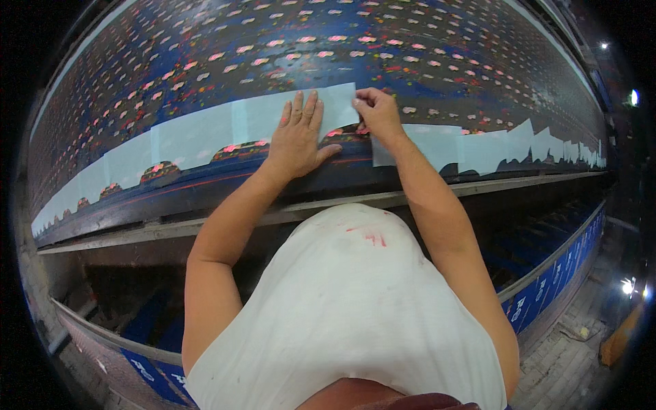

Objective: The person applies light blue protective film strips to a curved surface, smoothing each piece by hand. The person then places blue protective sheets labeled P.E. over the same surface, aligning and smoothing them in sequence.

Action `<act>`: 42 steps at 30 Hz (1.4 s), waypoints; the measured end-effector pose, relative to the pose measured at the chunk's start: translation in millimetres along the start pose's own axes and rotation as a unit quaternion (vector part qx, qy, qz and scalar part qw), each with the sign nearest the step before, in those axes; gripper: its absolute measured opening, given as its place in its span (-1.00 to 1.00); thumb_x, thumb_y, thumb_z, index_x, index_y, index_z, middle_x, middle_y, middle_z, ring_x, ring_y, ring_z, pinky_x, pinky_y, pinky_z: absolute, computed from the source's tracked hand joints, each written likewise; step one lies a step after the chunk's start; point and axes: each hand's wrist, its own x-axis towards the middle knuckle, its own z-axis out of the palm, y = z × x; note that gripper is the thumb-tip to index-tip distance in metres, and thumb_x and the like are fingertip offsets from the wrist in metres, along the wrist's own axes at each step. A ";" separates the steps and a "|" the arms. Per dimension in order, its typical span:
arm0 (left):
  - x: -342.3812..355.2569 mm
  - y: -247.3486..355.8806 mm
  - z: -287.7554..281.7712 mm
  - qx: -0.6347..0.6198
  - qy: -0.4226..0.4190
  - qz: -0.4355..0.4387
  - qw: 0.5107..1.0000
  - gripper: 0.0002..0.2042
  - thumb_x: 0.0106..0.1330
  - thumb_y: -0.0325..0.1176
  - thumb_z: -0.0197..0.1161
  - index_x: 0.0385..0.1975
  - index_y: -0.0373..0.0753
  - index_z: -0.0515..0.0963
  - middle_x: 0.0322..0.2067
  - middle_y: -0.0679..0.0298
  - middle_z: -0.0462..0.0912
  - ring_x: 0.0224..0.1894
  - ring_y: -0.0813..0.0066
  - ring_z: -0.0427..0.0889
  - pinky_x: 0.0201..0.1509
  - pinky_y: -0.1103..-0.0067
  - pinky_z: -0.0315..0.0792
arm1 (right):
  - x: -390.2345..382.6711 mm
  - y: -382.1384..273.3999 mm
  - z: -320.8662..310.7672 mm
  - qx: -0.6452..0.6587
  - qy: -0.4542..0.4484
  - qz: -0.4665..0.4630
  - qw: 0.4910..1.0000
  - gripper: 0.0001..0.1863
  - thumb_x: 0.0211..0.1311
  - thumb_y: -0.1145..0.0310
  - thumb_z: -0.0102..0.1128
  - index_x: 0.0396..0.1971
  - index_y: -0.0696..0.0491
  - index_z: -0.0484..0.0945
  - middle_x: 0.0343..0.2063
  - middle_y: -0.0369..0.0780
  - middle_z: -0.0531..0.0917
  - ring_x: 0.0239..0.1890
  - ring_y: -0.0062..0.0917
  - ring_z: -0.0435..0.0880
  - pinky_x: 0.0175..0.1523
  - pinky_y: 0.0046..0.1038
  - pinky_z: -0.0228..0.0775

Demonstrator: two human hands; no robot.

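Observation:
A long dark blue and brown surface with small pink, red and green floral motifs stretches out in front of me. Along its near edge lies a row of thin whitish sheets that overlap one another. My left hand rests flat on one whitish sheet, fingers spread and pointing away from me. At that sheet's right edge, my right hand pinches the border between thumb and fingers. Just right of the pinched edge lies another whitish sheet, with a gap between the two.
Further right, more whitish sheets have jagged, torn-looking edges. A narrow rail runs along the near side of the surface. Behind me is a ledge with a blue printed band. An orange-yellow object stands on the floor at far right.

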 end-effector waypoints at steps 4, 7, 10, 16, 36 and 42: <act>34.6 40.0 13.3 -0.002 0.022 0.021 1.000 0.04 0.43 0.38 0.26 0.62 -0.43 0.21 0.69 -0.08 0.09 0.75 -0.17 -0.06 0.77 0.00 -0.12 | -16.2 -8.1 -51.9 -0.042 -0.072 -0.039 0.996 -0.69 0.49 0.46 0.30 0.15 0.21 0.69 -0.26 -0.17 0.78 -0.37 -0.47 0.80 -0.26 -0.37 0.70; 53.9 64.9 26.4 0.012 0.016 0.025 0.999 0.04 0.46 0.42 0.17 0.66 -0.38 0.17 0.70 -0.03 0.07 0.76 -0.13 -0.12 0.77 -0.03 -0.18 | -27.0 -3.2 -124.7 -0.362 -0.039 -0.177 0.914 -0.70 0.35 0.31 0.47 0.03 0.03 0.75 -0.18 -0.13 0.77 -0.11 -0.23 0.78 -0.02 -0.11 0.66; 67.2 87.1 32.1 0.029 -0.002 -0.013 0.999 0.03 0.46 0.45 0.12 0.69 -0.28 0.15 0.72 0.01 0.05 0.77 -0.13 -0.16 0.76 -0.12 -0.26 | -47.9 2.9 -199.5 -0.548 0.009 -0.215 0.808 -0.71 0.26 0.22 0.55 -0.08 -0.04 0.76 -0.09 -0.15 0.71 0.10 -0.15 0.68 0.16 -0.02 0.56; 91.6 121.6 40.6 0.067 -0.008 -0.111 0.992 -0.01 0.48 0.50 0.05 0.72 -0.07 0.13 0.74 0.05 -0.01 0.77 -0.18 -0.17 0.73 -0.22 -0.30 | -69.3 31.0 -271.7 -0.576 0.027 -0.261 0.774 -0.77 0.23 0.24 0.55 -0.21 -0.02 0.73 0.00 -0.20 0.64 0.18 -0.21 0.57 0.21 -0.06 0.45; -20.8 164.0 -11.5 -0.477 0.173 -0.272 0.818 -0.91 0.42 -0.54 0.44 -0.15 -0.34 0.78 -0.26 0.36 0.81 -0.21 0.67 0.70 -0.07 0.61 0.55 | -126.2 24.6 -302.2 -0.198 -0.236 -0.200 0.930 -0.74 0.21 0.50 0.40 -0.09 0.19 0.77 -0.09 -0.11 0.81 -0.14 -0.35 0.78 0.01 -0.29 0.59; 21.6 116.6 12.6 -0.375 0.246 -0.256 0.857 -0.83 0.51 -0.33 0.46 -0.20 -0.35 0.77 -0.30 0.37 0.77 -0.25 0.68 0.68 -0.09 0.64 0.53 | -69.4 41.8 -266.9 -0.112 -0.101 -0.151 0.977 -0.79 0.32 0.43 0.40 -0.12 0.21 0.76 -0.35 -0.13 0.80 -0.28 -0.50 0.72 -0.12 -0.34 0.54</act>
